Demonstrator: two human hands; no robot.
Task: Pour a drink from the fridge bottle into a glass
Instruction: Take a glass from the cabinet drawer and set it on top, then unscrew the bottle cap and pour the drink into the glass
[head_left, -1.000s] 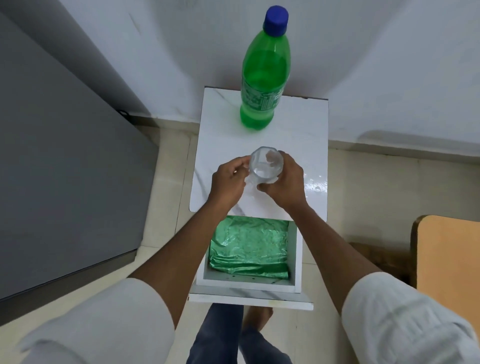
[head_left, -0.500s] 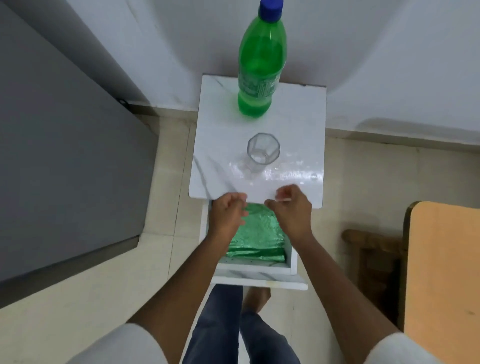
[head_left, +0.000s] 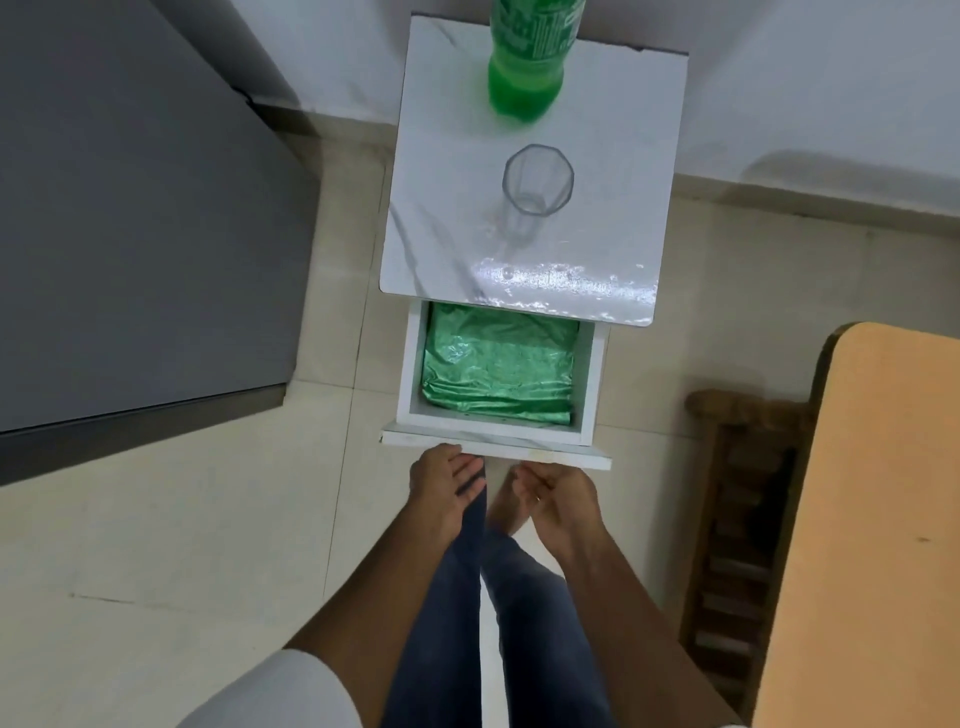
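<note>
A green plastic bottle (head_left: 527, 67) stands upright at the back of a small white marble-look table (head_left: 447, 156); its cap is cut off by the frame's top edge. An empty clear faceted glass (head_left: 537, 179) stands upright in the middle of the tabletop, in front of the bottle. My left hand (head_left: 447, 486) and my right hand (head_left: 558, 499) hang below the table, just under the front panel of its pulled-out drawer (head_left: 496, 447). Both hands hold nothing, with fingers loosely curled. The left fingertips are at the panel's lower edge.
The drawer holds a crinkled green foil packet (head_left: 498, 371). A grey fridge (head_left: 130, 218) stands to the left. An orange tabletop (head_left: 883, 519) and a wooden rack (head_left: 743, 519) are on the right. My legs in blue jeans (head_left: 493, 623) stand on the tiled floor.
Both hands let go of the glass, left it on the tabletop, and drew back and down past the drawer to its front panel. The view has tilted down.
</note>
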